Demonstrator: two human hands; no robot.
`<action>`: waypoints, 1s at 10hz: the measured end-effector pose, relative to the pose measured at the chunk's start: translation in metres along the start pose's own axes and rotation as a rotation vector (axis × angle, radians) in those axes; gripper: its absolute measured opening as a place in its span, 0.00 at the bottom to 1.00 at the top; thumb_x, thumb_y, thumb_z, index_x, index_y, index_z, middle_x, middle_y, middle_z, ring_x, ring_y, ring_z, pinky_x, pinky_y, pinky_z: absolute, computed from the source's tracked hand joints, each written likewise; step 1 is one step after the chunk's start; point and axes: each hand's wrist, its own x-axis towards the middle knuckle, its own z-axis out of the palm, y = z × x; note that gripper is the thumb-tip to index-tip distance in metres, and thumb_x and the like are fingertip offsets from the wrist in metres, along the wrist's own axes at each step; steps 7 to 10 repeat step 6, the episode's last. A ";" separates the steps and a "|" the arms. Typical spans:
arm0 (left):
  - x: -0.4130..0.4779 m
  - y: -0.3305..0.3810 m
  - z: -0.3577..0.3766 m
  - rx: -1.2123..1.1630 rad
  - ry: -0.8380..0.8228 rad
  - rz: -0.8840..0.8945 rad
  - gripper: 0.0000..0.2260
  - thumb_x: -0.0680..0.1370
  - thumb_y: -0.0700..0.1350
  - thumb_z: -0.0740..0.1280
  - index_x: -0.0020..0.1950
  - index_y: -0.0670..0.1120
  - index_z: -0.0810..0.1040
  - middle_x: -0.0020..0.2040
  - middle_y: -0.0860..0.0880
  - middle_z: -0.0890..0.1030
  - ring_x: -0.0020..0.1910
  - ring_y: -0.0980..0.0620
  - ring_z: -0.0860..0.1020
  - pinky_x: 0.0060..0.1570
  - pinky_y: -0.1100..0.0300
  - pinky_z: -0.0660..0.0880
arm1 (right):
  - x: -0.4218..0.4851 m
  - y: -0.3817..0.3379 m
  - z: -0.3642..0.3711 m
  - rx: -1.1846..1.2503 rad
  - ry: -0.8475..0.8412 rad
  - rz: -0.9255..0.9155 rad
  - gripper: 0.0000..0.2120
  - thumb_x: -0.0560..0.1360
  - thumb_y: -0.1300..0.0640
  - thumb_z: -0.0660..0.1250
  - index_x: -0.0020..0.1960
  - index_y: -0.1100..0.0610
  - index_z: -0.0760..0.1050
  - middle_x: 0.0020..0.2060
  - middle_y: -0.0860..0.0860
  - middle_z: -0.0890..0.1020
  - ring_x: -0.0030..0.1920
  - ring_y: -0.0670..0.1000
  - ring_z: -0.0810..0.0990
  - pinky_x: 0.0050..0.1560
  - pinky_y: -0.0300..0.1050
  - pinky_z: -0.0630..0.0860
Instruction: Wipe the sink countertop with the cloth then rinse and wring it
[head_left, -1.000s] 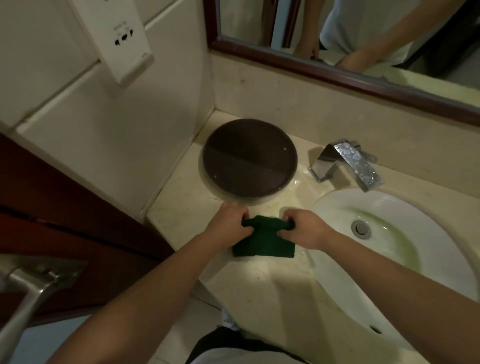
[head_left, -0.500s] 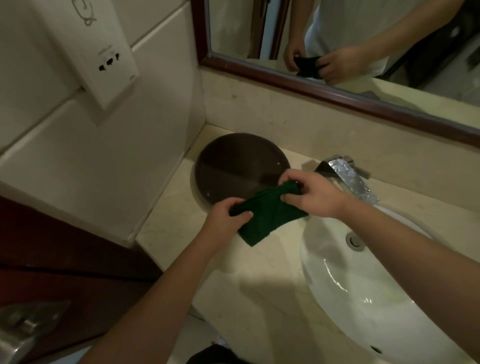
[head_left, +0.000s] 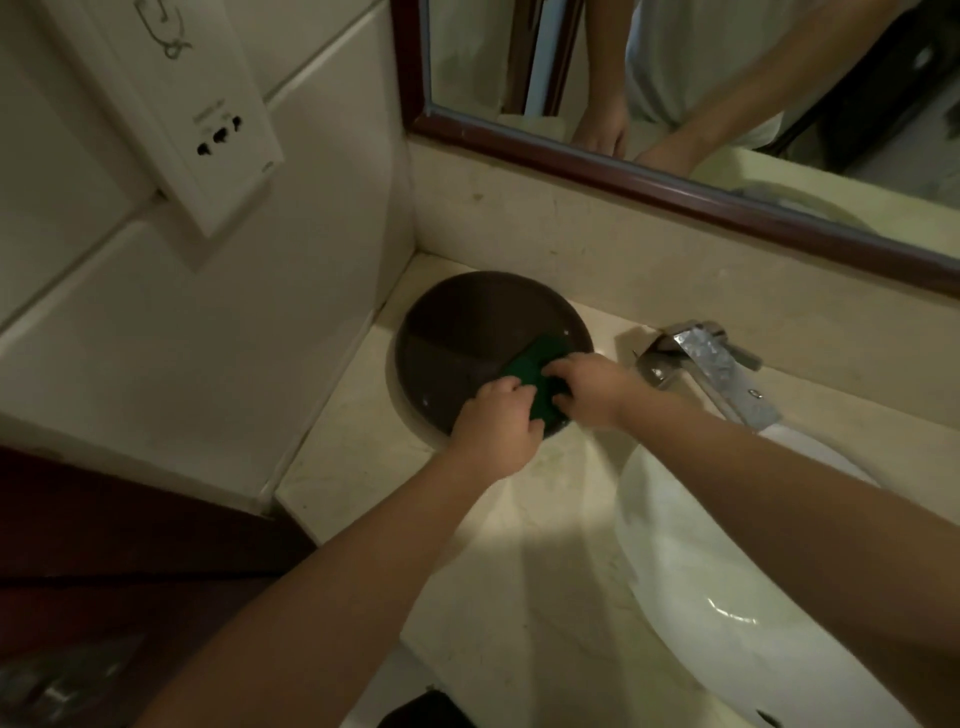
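Both are pinching the cloth (head_left: 524, 366), left hand (head_left: 493, 423) at seven o'clock, right hand (head_left: 595, 387) at three; I should be spreading it flat.

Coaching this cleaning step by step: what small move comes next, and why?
Probably press the folded green cloth down onto the beige stone countertop and start wiping: left hand and right hand both grip it over the near edge of the dark round tray.

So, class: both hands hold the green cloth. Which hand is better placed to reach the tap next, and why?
Probably the right hand: it holds the cloth on the side nearest the tap, while the left hand grips the cloth's other side, farther away.
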 end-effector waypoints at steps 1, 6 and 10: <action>0.001 0.000 0.007 0.191 -0.154 0.062 0.22 0.80 0.54 0.59 0.72 0.46 0.69 0.74 0.44 0.66 0.72 0.43 0.64 0.65 0.45 0.68 | -0.007 0.002 0.018 -0.094 0.002 -0.010 0.28 0.76 0.50 0.61 0.75 0.52 0.63 0.72 0.55 0.69 0.70 0.59 0.67 0.68 0.55 0.69; -0.095 0.011 0.004 -0.242 -0.006 -0.105 0.19 0.81 0.51 0.61 0.72 0.53 0.69 0.70 0.53 0.72 0.67 0.53 0.72 0.65 0.61 0.68 | -0.188 0.029 -0.096 0.472 0.414 -0.025 0.19 0.78 0.50 0.65 0.68 0.44 0.72 0.62 0.39 0.77 0.61 0.39 0.75 0.62 0.35 0.70; -0.095 0.011 0.004 -0.242 -0.006 -0.105 0.19 0.81 0.51 0.61 0.72 0.53 0.69 0.70 0.53 0.72 0.67 0.53 0.72 0.65 0.61 0.68 | -0.188 0.029 -0.096 0.472 0.414 -0.025 0.19 0.78 0.50 0.65 0.68 0.44 0.72 0.62 0.39 0.77 0.61 0.39 0.75 0.62 0.35 0.70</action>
